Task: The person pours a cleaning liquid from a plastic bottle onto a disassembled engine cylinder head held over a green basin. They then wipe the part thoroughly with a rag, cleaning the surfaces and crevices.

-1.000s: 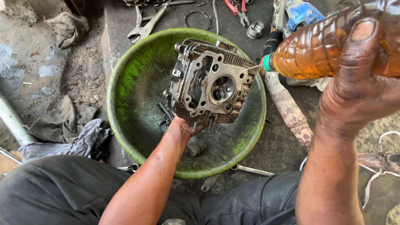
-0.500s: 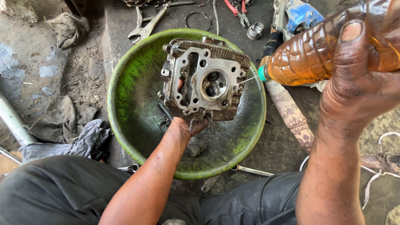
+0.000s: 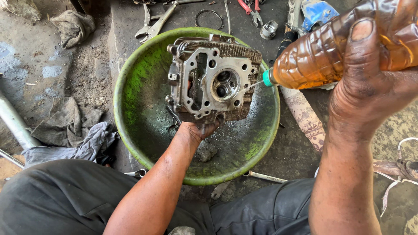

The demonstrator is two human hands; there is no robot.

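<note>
A wide green basin (image 3: 135,87) sits on the grimy concrete floor (image 3: 65,65) in the middle of the scene, its rim ringed with clutter on every side; the person's dark trouser legs (image 3: 56,200) fill the near edge, close against the basin's near rim. Over the basin, a metal cylinder head (image 3: 213,80) stands tilted on edge, its flat face with the round chamber turned up toward the camera; it hangs above the far half of the bowl, with open room below and to its left inside the basin. The left forearm rises from the near side straight into the bowl; the left hand (image 3: 198,130) is closed under the head's near edge, fingers curled round it from beneath, bearing its weight. The right arm comes up along the right edge, wrist bent left; the right hand (image 3: 370,95) is wrapped tight round a plastic bottle of amber liquid (image 3: 322,52), thumb flat on top, squeezing; the bottle lies almost level, its green nozzle just beside the head's right side, a thin stream crossing the small gap. Left of the basin lie crumpled grey rags (image 3: 69,130); at the far edge, locking pliers (image 3: 150,24) and red-handled pliers (image 3: 248,11); a spanner (image 3: 263,176) lies against the near rim; a rusty pipe (image 3: 305,117) runs under the bottle on the right.
</note>
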